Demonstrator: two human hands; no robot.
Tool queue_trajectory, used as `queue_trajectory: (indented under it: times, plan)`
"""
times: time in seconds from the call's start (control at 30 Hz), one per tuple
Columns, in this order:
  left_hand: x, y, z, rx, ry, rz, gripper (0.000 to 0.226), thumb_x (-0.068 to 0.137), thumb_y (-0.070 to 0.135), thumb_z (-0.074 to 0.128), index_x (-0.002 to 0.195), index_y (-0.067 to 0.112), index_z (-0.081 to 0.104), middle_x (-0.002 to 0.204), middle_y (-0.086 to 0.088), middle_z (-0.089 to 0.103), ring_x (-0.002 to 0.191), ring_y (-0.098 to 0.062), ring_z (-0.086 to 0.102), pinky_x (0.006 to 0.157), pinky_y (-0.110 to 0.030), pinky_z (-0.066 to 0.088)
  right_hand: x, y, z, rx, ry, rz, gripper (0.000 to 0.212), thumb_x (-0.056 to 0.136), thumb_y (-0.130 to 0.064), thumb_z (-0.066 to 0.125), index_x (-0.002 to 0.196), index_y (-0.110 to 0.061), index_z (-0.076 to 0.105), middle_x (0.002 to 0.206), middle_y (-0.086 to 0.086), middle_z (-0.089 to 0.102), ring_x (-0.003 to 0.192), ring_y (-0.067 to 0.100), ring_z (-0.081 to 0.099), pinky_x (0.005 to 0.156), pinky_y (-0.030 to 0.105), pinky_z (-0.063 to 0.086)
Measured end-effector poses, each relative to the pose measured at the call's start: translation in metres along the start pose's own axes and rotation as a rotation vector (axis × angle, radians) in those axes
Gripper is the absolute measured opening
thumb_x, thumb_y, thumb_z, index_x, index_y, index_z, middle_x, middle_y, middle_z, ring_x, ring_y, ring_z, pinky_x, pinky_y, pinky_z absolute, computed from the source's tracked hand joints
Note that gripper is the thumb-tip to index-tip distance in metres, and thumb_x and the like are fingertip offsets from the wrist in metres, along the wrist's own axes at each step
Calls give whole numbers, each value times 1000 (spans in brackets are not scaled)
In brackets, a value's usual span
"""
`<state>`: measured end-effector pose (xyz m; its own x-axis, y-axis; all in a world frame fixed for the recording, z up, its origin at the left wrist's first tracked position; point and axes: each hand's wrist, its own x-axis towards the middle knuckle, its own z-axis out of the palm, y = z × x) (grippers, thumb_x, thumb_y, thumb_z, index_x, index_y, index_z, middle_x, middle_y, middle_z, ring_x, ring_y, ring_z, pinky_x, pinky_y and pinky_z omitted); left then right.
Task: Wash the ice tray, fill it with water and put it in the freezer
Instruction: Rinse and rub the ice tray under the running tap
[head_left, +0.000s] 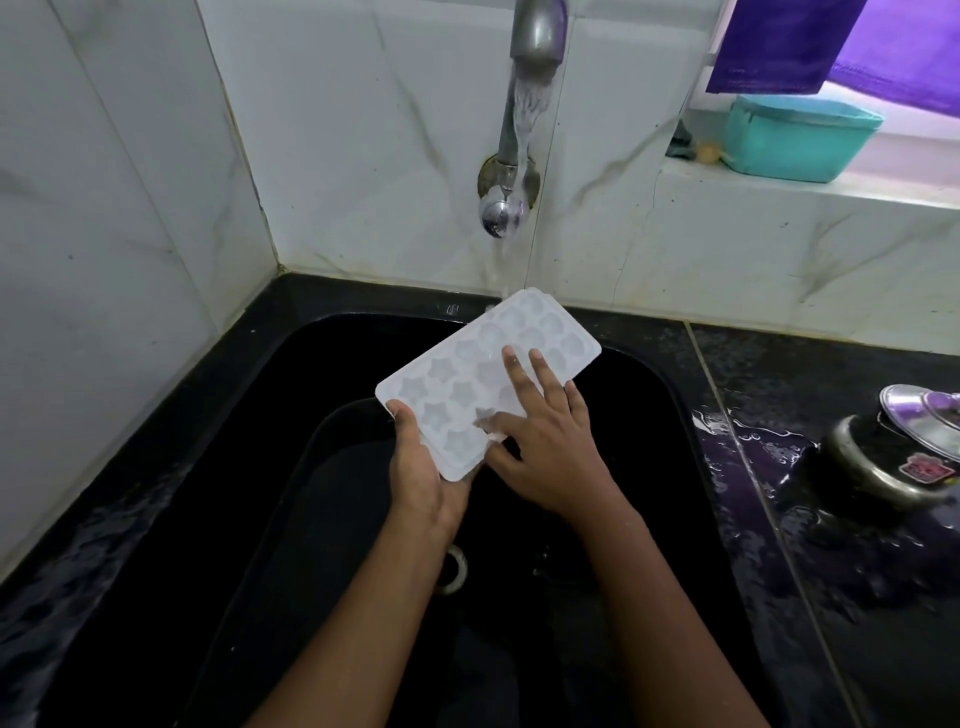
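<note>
White plastic ice tray (483, 374) with star-shaped moulds: left hand (421, 467) fingers grip its corner, right hand (545, 441) fingers splayed flat on top.

White translucent ice tray (467, 384), star- and round-shaped cavities facing up, tilted, held above the black sink (670, 395); far corner sits under the running water stream (524, 119).
</note>
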<state>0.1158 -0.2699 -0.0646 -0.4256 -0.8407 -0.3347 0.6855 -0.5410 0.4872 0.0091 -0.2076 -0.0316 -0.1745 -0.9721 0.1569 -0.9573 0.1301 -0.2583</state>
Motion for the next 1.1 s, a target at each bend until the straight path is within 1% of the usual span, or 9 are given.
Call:
queue_trajectory:
  times: [0.1,0.23,0.33,0.47,0.67,0.8,0.93,1.03,1.1]
  plan:
    - [-3,-3,3,35,-11,-13,67,96,63,26,130,14,57,123,-11,68,113,-30,65,98,-47,49,-4,-1,6,-25,127,31,32,87,-39,39,106,-35,65,157,-8,-12,139,8,-24,113,46,-7]
    - [-2,0,-1,4,-12,-7,68,97,63,26,133,15,55,124,-10,68,114,-29,65,103,-49,45,-3,-4,14,28,55,1,38,88,-45,40,118,-34,60,154,-11,-18,137,7,-30,114,48,-8]
    - [-2,-2,-2,33,-22,-27,69,96,65,24,131,16,56,124,-10,68,114,-30,65,101,-51,47,-2,4,11,27,130,50,40,86,-48,31,101,-35,65,157,-9,-9,138,6,-24,114,48,-6]
    - [-5,-5,1,35,-23,-72,69,95,66,22,127,17,59,121,-10,69,110,-28,67,94,-46,51,-4,-2,20,-91,310,37,31,87,-41,38,83,-28,66,158,1,9,145,17,-4,112,53,7]
    - [-3,-6,0,-10,-10,-78,67,96,63,26,128,14,57,121,-13,69,112,-31,66,100,-48,48,-3,4,23,-96,315,60,36,83,-50,37,83,-31,68,158,1,13,146,19,0,112,51,6]
    - [-3,-7,-1,-28,20,-73,66,96,62,29,130,13,57,122,-13,68,114,-30,64,96,-45,50,-2,-6,34,-185,381,64,32,87,-41,37,83,-28,66,158,4,12,146,22,3,110,55,13]
    - [-2,-6,-3,-35,30,-69,64,96,62,30,127,14,59,119,-13,70,114,-31,64,105,-50,44,1,-2,34,-159,392,8,34,85,-42,38,82,-29,69,156,4,18,144,23,6,109,55,16]
    - [-3,-7,-1,-29,12,-82,64,97,62,28,126,14,59,120,-13,69,114,-32,64,103,-50,45,-2,4,29,-164,392,55,26,83,-46,48,81,-32,70,156,4,21,145,23,7,110,57,14]
    - [-2,-8,-2,-35,26,-77,65,96,62,30,128,14,58,121,-12,69,115,-31,64,98,-48,49,-3,-1,34,-198,401,84,25,84,-44,47,84,-31,68,157,5,19,145,23,7,110,56,12]
